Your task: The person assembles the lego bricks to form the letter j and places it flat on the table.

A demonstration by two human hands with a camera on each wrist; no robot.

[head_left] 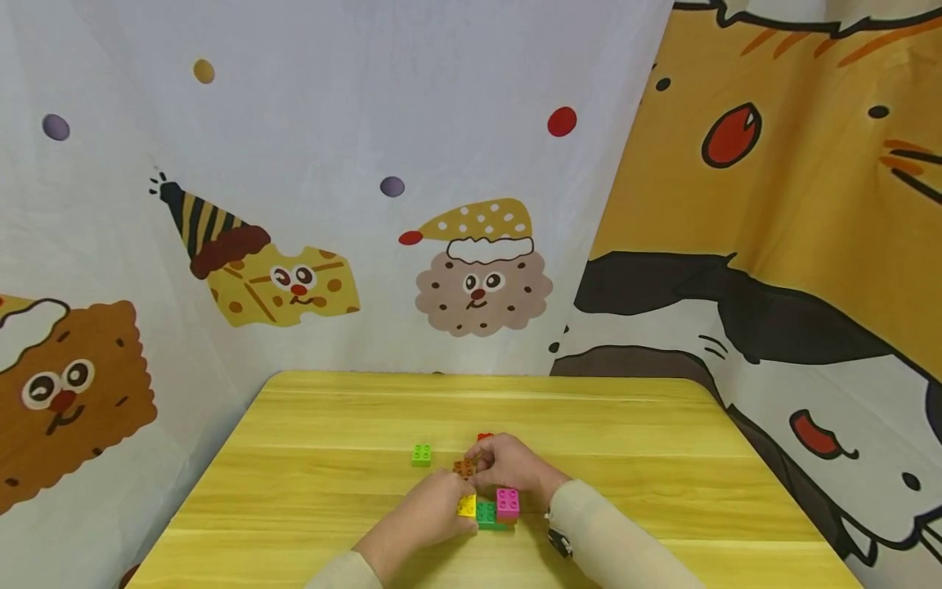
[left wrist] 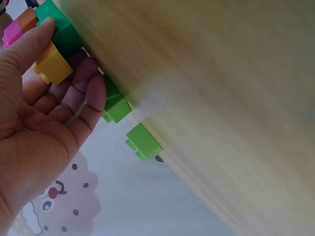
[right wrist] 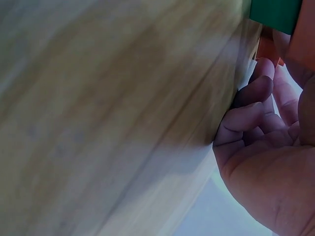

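My left hand (head_left: 441, 503) grips a small build of toy building bricks at its left end, thumb along the near side. This build has a green base (head_left: 486, 515), a yellow brick (head_left: 467, 505) beside my left fingers, and a pink brick (head_left: 508, 501) stacked over an orange-brown one (right wrist: 302, 44) at the right. Just behind it, my right hand (head_left: 511, 468) pinches a brown brick (head_left: 463, 469) between thumb and fingers. In the left wrist view, my thumb presses the green base next to the yellow brick (left wrist: 55, 66), with the other fingers curled below.
A light green brick (head_left: 421, 455) lies on the wooden table (head_left: 331, 442), left of the hands. Behind my right hand a red brick (head_left: 485, 436) partly shows. The left wrist view has another green brick (left wrist: 115, 101) beside the fingertips. A printed curtain (head_left: 331, 164) hangs behind the table.
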